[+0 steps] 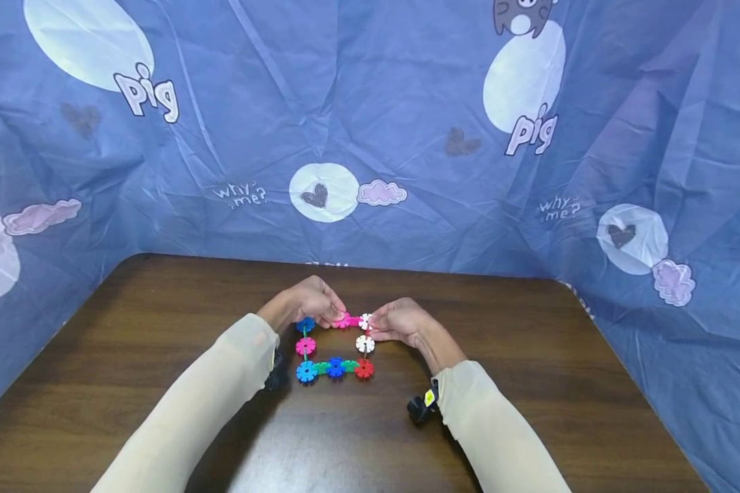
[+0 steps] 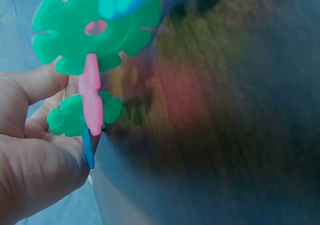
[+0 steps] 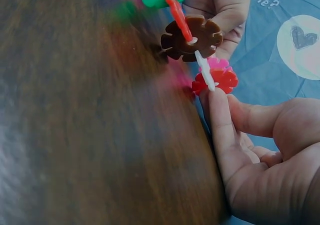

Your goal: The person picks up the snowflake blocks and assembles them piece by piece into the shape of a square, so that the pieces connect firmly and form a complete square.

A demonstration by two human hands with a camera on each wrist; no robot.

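Interlocking plastic flower discs form a rectangular frame over the table in the head view. My left hand (image 1: 311,301) pinches a pink disc (image 1: 343,320) on its far side, close to the blue corner disc (image 1: 305,324). At the far right corner my right hand (image 1: 403,323) grips a white disc (image 1: 365,321) between thumb and fingers. The near side runs from a light blue disc (image 1: 306,372) to a red corner disc (image 1: 364,368). Green discs (image 2: 70,50) stand on edge in the left wrist view. A brown disc (image 3: 175,47) joins the right side in the right wrist view.
The brown wooden table (image 1: 499,411) extends around the frame on all sides. A blue printed cloth (image 1: 407,233) hangs behind and beside it. Black wrist cameras (image 1: 419,409) are strapped beneath the light sleeves (image 1: 499,424).
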